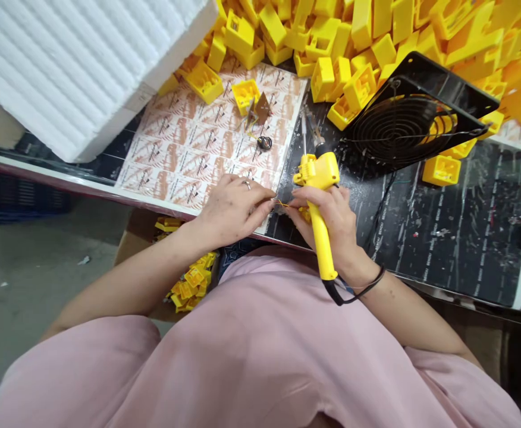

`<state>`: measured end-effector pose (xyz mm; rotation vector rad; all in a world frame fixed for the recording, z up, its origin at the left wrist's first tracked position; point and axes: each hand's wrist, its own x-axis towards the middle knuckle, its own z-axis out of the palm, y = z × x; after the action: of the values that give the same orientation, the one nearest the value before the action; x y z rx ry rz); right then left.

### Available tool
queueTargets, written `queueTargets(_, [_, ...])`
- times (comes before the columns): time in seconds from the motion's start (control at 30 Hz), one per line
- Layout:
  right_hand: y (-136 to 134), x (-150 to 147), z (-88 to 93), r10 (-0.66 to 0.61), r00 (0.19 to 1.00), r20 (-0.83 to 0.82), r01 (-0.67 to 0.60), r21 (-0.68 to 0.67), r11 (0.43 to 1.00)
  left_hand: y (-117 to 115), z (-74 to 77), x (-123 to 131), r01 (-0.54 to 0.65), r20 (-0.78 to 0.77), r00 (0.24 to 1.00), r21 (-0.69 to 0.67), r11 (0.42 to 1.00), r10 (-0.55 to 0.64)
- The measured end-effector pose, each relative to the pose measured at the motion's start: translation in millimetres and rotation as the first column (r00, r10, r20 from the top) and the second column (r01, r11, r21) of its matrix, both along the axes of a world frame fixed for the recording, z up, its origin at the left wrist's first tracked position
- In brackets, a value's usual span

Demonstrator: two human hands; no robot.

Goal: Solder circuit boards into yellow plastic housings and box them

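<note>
White ribbed foam block (77, 65) far left on dark worktable (457, 226); printed paper sheet (189, 148) right of it. Yellow plastic housings (376, 30) heaped along back. Black square grille fan (414, 119) right, leaning on heap. Near edge, centre: left hand (231, 208) pinching thin wire (282, 204), right hand (334, 229) gripping yellow-handled soldering iron (318, 196).

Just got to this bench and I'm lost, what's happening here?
A person sits at the bench. The right hand grips a yellow soldering iron, tip pointing away, and together with the left hand pinches a thin wire near the bench edge. A pile of yellow plastic parts, a black fan and a white foam block lie behind.
</note>
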<state>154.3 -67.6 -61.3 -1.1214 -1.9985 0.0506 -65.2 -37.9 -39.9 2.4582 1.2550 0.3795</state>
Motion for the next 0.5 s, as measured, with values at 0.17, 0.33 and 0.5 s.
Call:
queueTargets(0.17, [-2,1,0.1,-0.023,1.0,-0.007,0.024,0.021,0.999,1,1.5,5,-0.04,0.084,0.995,-0.122,0.992,0.05])
queueTargets(0.33, [-4,3,1.6,-0.024,0.995,-0.1,0.019,-0.056,0.998,1,-7.0,2,-0.069,0.216,0.971,-0.153,0.986,0.101])
queueTargets(0.5, [-6,0,2.9,-0.038,0.993,-0.116,0.032,-0.059,0.998,-6,-15.2,6,-0.066,0.232,0.97,-0.047,0.997,0.075])
